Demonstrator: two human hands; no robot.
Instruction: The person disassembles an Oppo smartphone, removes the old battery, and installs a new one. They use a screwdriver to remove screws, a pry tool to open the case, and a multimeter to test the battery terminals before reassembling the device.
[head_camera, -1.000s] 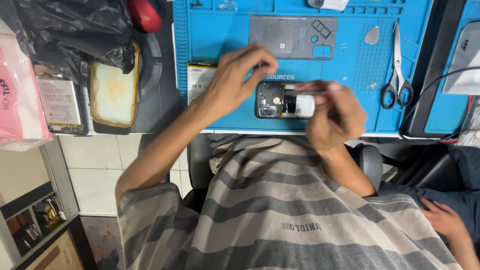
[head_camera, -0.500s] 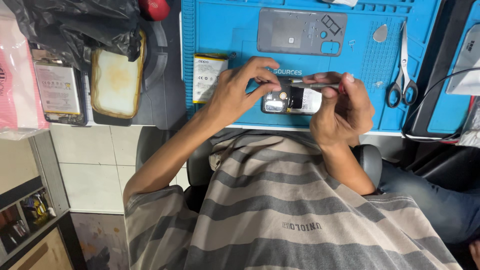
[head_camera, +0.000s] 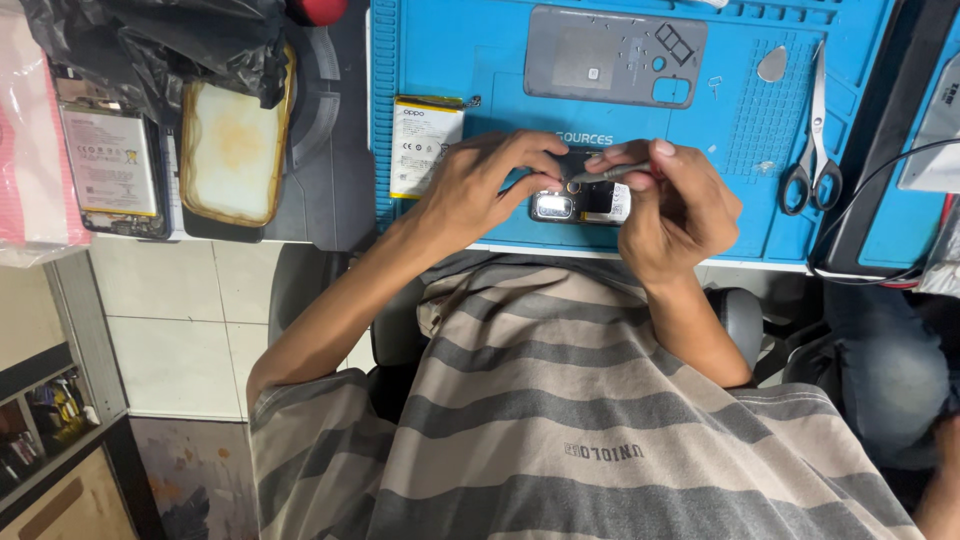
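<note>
We steady the opened phone (head_camera: 580, 203) on the blue mat (head_camera: 480, 60) with our left hand (head_camera: 480, 190) closed on it, while our right hand (head_camera: 675, 205) pinches a thin tool (head_camera: 605, 172), which may slip and scratch the inner parts.

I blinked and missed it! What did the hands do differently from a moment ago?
Both hands closed in over the opened phone. The left hand now covers more of its left end, and the right hand has turned its thin tool to lie across the phone. The battery, grey back cover and scissors stayed put on the blue mat.
</note>
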